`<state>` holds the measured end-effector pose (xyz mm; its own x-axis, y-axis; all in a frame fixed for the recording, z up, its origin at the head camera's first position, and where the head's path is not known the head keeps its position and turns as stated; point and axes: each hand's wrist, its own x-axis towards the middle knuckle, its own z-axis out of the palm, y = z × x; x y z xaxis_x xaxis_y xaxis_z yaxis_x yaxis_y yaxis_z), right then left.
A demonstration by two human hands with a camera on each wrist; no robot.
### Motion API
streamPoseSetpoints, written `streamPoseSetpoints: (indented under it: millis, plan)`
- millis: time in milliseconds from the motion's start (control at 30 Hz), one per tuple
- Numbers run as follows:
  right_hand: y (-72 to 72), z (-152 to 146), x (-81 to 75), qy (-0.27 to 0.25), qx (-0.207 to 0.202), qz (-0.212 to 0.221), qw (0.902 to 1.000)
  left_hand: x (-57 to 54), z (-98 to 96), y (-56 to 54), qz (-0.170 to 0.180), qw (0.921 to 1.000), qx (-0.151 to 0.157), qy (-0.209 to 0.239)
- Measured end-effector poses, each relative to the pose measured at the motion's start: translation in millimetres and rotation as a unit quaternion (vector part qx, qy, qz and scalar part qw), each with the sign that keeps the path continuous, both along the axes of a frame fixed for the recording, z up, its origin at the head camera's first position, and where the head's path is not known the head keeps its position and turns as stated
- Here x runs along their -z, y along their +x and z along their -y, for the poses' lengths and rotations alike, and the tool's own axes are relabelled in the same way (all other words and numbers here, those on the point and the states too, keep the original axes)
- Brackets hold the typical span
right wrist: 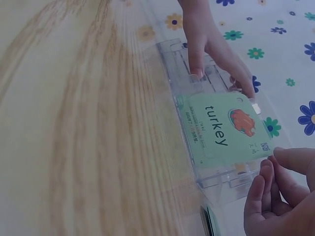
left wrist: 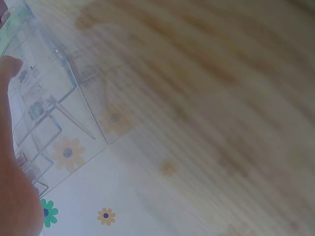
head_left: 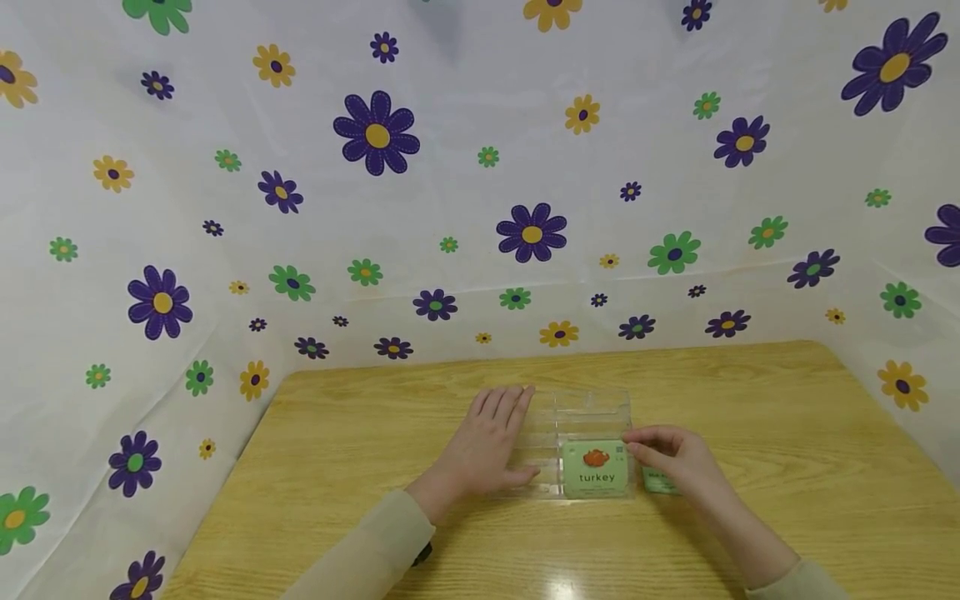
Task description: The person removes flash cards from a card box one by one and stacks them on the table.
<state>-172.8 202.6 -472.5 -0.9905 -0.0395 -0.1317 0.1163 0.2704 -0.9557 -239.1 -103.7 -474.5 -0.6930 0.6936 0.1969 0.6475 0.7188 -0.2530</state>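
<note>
A clear plastic rack with stepped compartments (head_left: 592, 404) lies on the table. My left hand (head_left: 483, 446) rests on its left part, fingers straight and thumb spread apart, hiding much of that side. In the front right compartment is a green flash card (head_left: 595, 479) with a picture and the word "turkey". My right hand (head_left: 678, 458) pinches this card's upper right corner between thumb and fingertips; the right wrist view shows the card (right wrist: 226, 123) face up over the rack. Beside the rack, partly under the right hand, lies another green card or small stack (head_left: 660, 481).
The wooden table (head_left: 360, 517) extends around the rack on all sides. A white cloth with printed flowers (head_left: 450, 192) hangs behind the table and along both sides. A dark band (head_left: 422, 554) shows at the left sleeve's cuff.
</note>
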Motion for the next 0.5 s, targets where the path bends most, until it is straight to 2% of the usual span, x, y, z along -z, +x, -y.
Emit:
streamPoseSetpoints:
  millis: [500]
  plan:
    - [0.9, 5.9, 0.7, 0.025, 0.019, -0.019, 0.9993, -0.6, -0.5, 0.9, 0.004, 1.0, -0.004, -0.003]
